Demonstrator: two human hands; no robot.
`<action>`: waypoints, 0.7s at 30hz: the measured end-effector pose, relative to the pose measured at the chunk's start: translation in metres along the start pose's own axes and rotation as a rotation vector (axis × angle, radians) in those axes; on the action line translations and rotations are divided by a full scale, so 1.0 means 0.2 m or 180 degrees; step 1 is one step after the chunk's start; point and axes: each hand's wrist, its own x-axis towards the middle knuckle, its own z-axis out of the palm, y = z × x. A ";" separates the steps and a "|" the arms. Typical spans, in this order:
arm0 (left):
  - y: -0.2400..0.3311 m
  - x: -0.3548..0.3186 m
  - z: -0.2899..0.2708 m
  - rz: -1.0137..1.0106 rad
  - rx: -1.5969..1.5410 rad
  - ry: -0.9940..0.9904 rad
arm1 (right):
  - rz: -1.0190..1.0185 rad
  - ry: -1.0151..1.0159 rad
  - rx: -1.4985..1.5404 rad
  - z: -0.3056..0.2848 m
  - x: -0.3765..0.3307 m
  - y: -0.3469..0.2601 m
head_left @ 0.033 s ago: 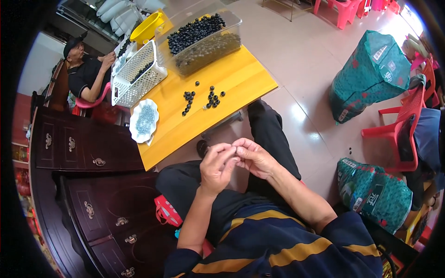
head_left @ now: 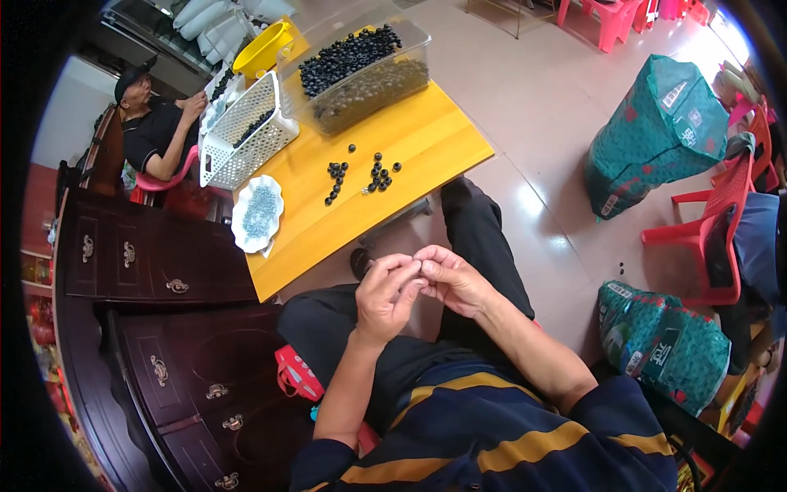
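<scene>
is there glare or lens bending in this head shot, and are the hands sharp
Head view: daylight glares off the tiled floor beside the yellow table; the fisheye bends the table edges and the dark cabinet, with a black rim around the frame; the left hand and right hand are fairly sharp, but whatever they pinch is too small to make out.

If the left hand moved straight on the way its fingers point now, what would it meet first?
The fingertips of the right hand: the left hand points right at them, and they already seem to touch, around something small.
</scene>
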 end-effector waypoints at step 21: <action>-1.00 0.64 -0.47 -0.0910 0.1517 -0.0210 | 0.0259 0.0201 -0.0097 -0.05 0.00 -0.02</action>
